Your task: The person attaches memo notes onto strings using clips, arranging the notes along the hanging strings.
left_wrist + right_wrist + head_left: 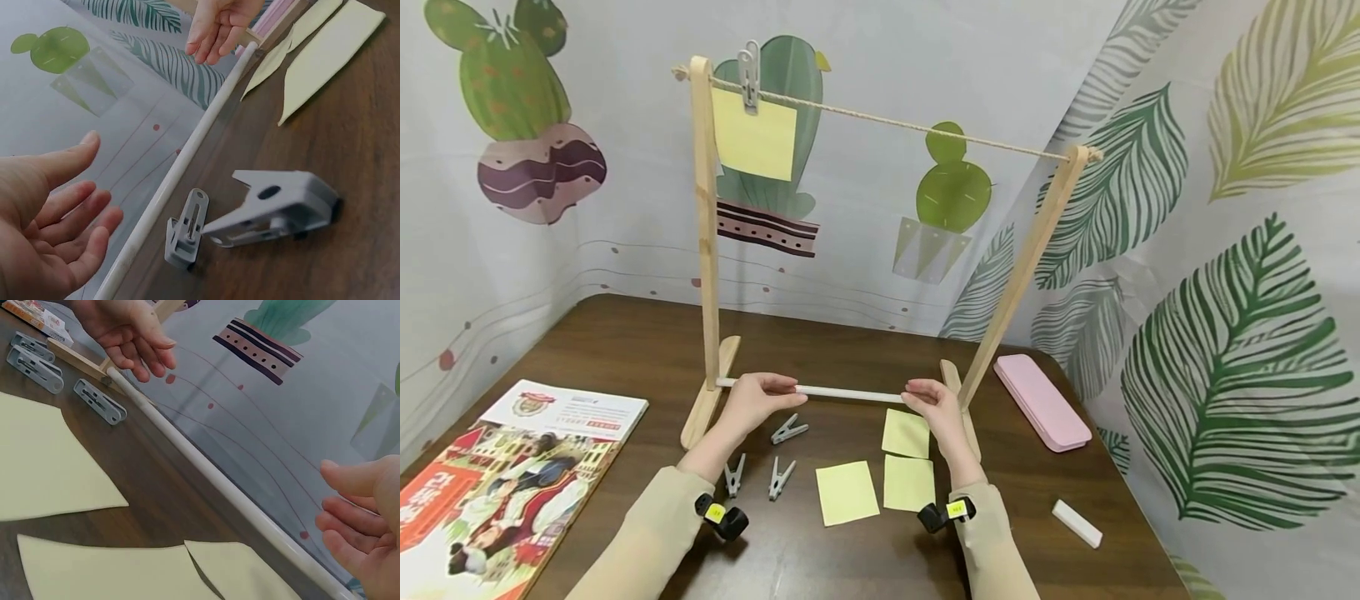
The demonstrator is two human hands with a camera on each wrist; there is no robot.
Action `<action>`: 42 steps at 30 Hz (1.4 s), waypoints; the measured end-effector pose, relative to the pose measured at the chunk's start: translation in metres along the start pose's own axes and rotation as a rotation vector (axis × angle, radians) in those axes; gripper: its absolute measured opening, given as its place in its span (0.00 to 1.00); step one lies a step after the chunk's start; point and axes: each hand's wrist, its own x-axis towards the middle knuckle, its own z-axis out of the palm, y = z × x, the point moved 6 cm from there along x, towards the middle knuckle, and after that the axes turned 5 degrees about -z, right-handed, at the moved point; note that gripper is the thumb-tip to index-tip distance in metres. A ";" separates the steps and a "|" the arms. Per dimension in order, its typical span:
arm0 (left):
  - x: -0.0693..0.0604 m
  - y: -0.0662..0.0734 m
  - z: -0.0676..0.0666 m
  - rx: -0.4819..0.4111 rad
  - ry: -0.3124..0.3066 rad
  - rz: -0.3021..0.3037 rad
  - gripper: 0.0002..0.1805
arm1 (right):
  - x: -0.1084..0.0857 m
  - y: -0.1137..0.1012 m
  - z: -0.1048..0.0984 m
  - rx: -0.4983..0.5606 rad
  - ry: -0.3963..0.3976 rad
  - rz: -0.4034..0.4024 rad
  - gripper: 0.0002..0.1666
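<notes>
A wooden stand has two posts [706,225] joined low down by a white rod [850,392] and at the top by a cord [880,122]. My left hand [760,398] is beside the rod's left part, fingers loosely bent, holding nothing in the left wrist view [53,219]. Near the rod's right end is my right hand [936,404], likewise holding nothing, its fingers relaxed. Three grey clothespins [789,428] lie by the left hand. Three yellow sticky notes [847,493] lie toward the right hand. On the cord, a clothespin [749,77] holds another yellow note [760,137].
A magazine [568,467] lies at the left of the brown table [820,567]. To the right of the stand are a pink case [1042,402] and a small white block [1077,523]. A patterned cloth [647,167] hangs behind the table.
</notes>
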 end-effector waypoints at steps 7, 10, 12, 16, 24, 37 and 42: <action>-0.004 0.000 0.006 0.089 -0.048 0.009 0.25 | -0.004 0.002 -0.006 -0.083 -0.051 -0.002 0.22; -0.005 -0.001 0.007 0.117 -0.055 0.002 0.26 | -0.008 -0.007 -0.008 -0.120 -0.057 0.005 0.22; -0.005 -0.002 0.007 0.134 -0.066 0.004 0.27 | -0.011 -0.011 -0.010 -0.151 -0.062 -0.003 0.22; -0.006 -0.004 0.009 0.166 -0.106 0.006 0.26 | -0.012 -0.008 -0.013 -0.237 -0.082 -0.020 0.19; -0.008 -0.009 0.015 0.233 -0.157 -0.034 0.28 | -0.013 0.003 -0.014 -0.382 -0.185 -0.051 0.19; -0.011 -0.014 0.019 0.317 -0.183 -0.059 0.30 | -0.016 0.008 -0.012 -0.514 -0.266 -0.056 0.25; -0.010 -0.013 0.022 0.330 -0.174 -0.061 0.28 | -0.017 0.013 -0.012 -0.598 -0.288 -0.057 0.29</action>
